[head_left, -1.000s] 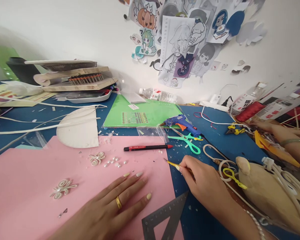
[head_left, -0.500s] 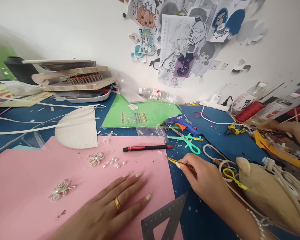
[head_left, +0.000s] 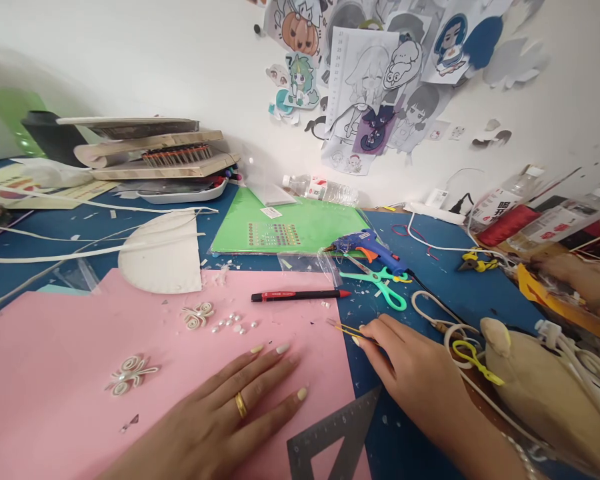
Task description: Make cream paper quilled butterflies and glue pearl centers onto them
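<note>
My left hand (head_left: 235,407) lies flat with spread fingers on the pink sheet (head_left: 65,353). Gold-coloured tweezers (head_left: 349,330) are pinched in my right hand (head_left: 405,360), their tips apart and pointing left over the sheet's right edge. Whether anything is between the tips is too small to tell. Beyond my left fingertips lie several white pearl beads (head_left: 236,323). One coiled cream cord ornament (head_left: 198,315) rests left of the beads. Another cord ornament (head_left: 130,375), with a pearl on it, sits nearer me. A black and red pen (head_left: 300,295) lies above the tweezers.
A blue glue gun (head_left: 367,248) and green-handled scissors (head_left: 380,283) lie beyond my right hand. A set square (head_left: 300,447) is between my hands. To the right sits a beige plush pouch (head_left: 535,387) with cords. Another person's hand (head_left: 575,273) shows at far right.
My right hand has drawn the tweezers slightly left over the pink sheet, and their tips now show spread. My left hand stays flat. The whole view has shifted a little.
</note>
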A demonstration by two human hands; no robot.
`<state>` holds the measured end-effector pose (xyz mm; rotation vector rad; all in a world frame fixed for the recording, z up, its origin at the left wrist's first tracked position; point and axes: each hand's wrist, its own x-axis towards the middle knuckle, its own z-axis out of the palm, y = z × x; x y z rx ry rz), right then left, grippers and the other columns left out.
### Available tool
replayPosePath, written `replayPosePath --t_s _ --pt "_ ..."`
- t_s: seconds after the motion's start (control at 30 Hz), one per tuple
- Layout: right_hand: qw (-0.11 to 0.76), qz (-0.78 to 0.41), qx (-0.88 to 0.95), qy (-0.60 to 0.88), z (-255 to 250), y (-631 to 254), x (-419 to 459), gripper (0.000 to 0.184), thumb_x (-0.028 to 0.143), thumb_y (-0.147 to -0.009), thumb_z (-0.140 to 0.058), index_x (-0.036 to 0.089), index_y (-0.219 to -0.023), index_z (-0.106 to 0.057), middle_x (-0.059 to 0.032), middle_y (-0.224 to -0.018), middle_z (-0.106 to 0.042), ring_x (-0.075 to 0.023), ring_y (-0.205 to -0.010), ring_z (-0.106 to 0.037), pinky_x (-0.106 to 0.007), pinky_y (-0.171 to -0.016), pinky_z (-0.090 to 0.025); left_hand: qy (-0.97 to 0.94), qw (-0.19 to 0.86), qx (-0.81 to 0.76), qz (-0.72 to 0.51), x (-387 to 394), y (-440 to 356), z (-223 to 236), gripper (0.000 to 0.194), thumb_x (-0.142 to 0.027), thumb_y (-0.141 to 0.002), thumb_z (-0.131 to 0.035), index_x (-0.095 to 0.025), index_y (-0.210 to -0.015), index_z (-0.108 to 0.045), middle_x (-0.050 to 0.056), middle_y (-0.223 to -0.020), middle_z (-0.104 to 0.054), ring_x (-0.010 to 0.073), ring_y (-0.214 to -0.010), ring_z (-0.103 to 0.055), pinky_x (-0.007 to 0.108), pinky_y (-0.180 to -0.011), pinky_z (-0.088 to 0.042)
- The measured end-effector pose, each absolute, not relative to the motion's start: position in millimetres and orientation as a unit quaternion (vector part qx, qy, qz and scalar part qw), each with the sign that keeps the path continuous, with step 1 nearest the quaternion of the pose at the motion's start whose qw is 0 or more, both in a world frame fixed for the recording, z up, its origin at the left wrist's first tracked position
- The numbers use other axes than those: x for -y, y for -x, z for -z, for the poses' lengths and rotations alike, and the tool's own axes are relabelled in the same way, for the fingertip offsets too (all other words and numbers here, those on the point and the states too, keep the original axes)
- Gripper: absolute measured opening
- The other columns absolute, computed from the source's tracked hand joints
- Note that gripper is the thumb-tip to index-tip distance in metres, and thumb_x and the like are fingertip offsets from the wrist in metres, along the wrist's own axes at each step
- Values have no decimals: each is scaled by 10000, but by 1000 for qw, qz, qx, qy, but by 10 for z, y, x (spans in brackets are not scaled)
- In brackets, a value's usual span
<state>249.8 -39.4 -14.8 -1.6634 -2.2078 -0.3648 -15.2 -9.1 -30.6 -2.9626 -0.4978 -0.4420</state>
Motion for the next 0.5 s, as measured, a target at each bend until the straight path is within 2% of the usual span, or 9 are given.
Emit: replayPosePath --t_s 0.17,0.33,0.5 --pt "177 132 776 591 154 -2493 403 305 285 -945 -317 201 -741 -527 11 -656 -566 -149 -604 -592 -271 -498 -313 972 44 173 152 79 156 323 540 -448 -884 -329 -251 -1386 -297 30 -1415 -394 215 -1253 -420 302 -969 -417" --pt "160 159 783 580 159 -2482 406 341 251 -954 -276 198 -724 -522 4 -643 -563 -154 -563 -572 -277 -480 -302 974 61 157 150 89 152 305 554 -421 -876 -343 -231 -1392 -280 36 -1404 -407 212 -1250 -426 285 -935 -456" --pt "213 127 783 571 152 -2468 403 275 244 -938 -344 183 -755 -539 -3 -656 -567 -148 -600 -582 -261 -525 -343 976 59 161 132 100 162 277 574 -427 -865 -381 -231 -1394 -272 33 -1415 -385 219 -1245 -433 273 -891 -493"
